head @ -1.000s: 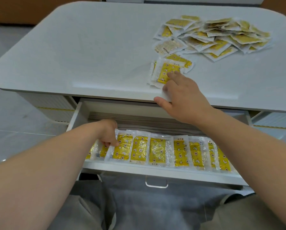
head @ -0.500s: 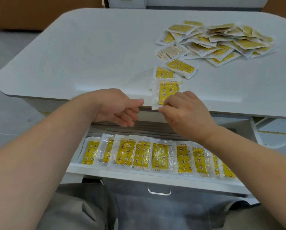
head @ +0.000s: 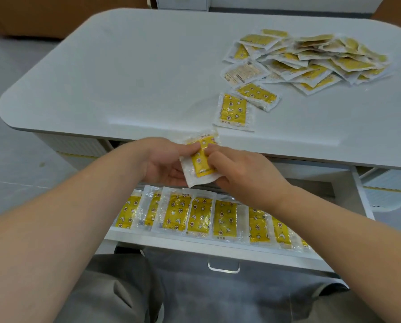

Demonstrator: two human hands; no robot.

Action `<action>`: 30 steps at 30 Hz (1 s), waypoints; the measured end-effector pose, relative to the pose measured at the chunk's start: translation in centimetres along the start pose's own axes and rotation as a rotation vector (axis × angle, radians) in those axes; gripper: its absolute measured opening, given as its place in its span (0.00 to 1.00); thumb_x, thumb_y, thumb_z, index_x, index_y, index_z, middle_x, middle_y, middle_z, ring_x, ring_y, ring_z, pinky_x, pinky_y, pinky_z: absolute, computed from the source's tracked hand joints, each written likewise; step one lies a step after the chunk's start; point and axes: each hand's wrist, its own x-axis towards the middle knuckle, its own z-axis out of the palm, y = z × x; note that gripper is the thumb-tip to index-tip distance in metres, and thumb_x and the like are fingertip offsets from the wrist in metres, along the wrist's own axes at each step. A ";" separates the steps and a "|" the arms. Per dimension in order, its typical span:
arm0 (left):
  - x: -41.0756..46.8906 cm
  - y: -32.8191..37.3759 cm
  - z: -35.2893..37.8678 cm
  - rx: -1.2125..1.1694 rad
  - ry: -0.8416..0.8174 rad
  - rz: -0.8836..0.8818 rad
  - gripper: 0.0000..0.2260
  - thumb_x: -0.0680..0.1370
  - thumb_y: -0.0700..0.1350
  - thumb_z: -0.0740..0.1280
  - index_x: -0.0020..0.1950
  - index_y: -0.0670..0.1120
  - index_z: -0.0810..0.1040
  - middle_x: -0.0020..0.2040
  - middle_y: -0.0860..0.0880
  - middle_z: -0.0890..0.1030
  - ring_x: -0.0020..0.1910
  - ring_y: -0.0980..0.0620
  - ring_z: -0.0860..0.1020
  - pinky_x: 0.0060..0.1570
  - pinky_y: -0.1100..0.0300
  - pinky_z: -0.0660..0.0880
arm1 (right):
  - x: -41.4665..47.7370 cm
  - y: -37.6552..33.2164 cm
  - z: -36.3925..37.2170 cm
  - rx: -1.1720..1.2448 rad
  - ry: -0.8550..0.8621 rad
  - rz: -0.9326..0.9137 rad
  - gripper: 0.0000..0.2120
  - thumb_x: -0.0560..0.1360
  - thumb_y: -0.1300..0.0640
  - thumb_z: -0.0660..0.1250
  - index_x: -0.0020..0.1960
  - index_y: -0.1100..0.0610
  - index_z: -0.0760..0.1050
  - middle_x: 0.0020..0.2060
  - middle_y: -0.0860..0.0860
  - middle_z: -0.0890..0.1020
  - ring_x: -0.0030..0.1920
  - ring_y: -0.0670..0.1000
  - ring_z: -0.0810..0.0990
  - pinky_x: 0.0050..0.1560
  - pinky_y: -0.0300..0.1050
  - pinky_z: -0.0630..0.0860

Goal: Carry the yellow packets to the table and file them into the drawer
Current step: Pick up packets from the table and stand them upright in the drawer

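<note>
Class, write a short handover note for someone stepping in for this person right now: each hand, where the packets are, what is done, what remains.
Hands: left hand and right hand both pinch one yellow, clear-edged plastic packet above the open white drawer.
Done: a row of filed packets lies along the drawer's front.
Left: file the held packet, then the loose packet by the near edge of the white table, then the heap of packets at its far right.

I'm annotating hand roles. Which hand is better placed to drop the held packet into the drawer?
Probably left. The left hand cups the packet from beneath, thumb on top, directly above the drawer row. The right hand only pinches its side and sits nearer the loose packets on the table.
</note>
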 end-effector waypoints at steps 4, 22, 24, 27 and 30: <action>-0.2 -0.2 -1.1 -0.014 -0.049 -0.009 0.13 0.78 0.45 0.70 0.59 0.39 0.79 0.51 0.42 0.86 0.50 0.45 0.84 0.55 0.50 0.81 | -0.1 0.4 -1.1 0.065 -0.004 -0.020 0.25 0.80 0.37 0.63 0.60 0.58 0.77 0.64 0.56 0.80 0.60 0.56 0.80 0.53 0.49 0.80; 4.2 -5.7 -5.3 1.183 0.201 -0.041 0.23 0.77 0.48 0.74 0.71 0.50 0.74 0.58 0.48 0.80 0.54 0.47 0.80 0.51 0.56 0.79 | 0.7 4.6 -0.3 -0.129 -0.045 0.313 0.24 0.72 0.51 0.77 0.64 0.60 0.78 0.52 0.58 0.76 0.53 0.62 0.75 0.54 0.56 0.71; 4.3 -6.1 -4.6 1.318 0.209 -0.033 0.27 0.78 0.51 0.73 0.75 0.49 0.70 0.67 0.47 0.77 0.63 0.46 0.78 0.59 0.56 0.76 | 0.4 4.3 0.2 -0.109 0.005 0.284 0.17 0.70 0.56 0.78 0.55 0.62 0.79 0.55 0.59 0.78 0.54 0.63 0.77 0.55 0.57 0.72; 4.7 -6.6 -4.0 1.466 0.230 -0.075 0.33 0.75 0.57 0.74 0.75 0.47 0.70 0.70 0.47 0.76 0.66 0.45 0.76 0.63 0.53 0.76 | 0.3 4.1 0.6 -0.045 -0.017 0.306 0.13 0.73 0.58 0.74 0.53 0.61 0.75 0.64 0.61 0.77 0.65 0.66 0.75 0.62 0.58 0.71; 3.6 -4.9 -3.8 1.456 0.215 -0.118 0.34 0.72 0.63 0.74 0.72 0.46 0.74 0.67 0.47 0.78 0.62 0.45 0.79 0.63 0.50 0.77 | 0.1 4.4 0.4 -0.025 0.005 0.279 0.14 0.72 0.62 0.74 0.53 0.58 0.73 0.54 0.58 0.82 0.55 0.65 0.79 0.57 0.56 0.72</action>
